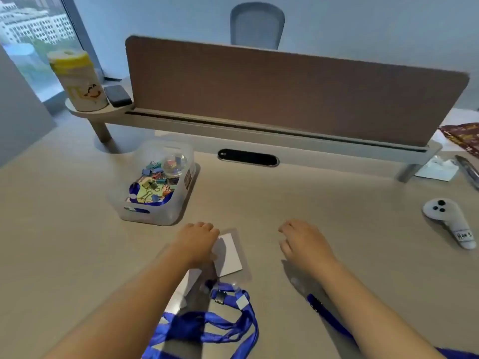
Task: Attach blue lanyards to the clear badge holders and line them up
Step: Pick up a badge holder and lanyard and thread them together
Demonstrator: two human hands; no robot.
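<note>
Badge holder, clear with a white card inside, lies flat on the desk just below the middle of the view, its long axis running from about 11 o'clock to 5 o'clock. Its near, clip end points towards the person, and there a blue lanyard gathers in loose loops at 6 o'clock, its metal clasp right beside the holder's slot; whether the clasp is hooked through I cannot tell. A second white card shows partly under the left forearm.

The left hand rests on the holder's 9 o'clock edge, palm down, fingers curled and close together, seemingly pressing it flat rather than pinching it. The right hand sits at 3 o'clock, well apart from the holder, fingers curled loosely with nothing visible between them. A second blue lanyard trails from under the right wrist towards 5 o'clock; any holder beneath that wrist is hidden.

So the left hand is nearer: the holder lies directly under and to the right of its fingers, and nudging it straight would probably fall to that hand.

Further out, a clear bin of coloured binder clips stands at 10 o'clock, a white controller at 3 o'clock, and a brown divider panel at 12 o'clock.
</note>
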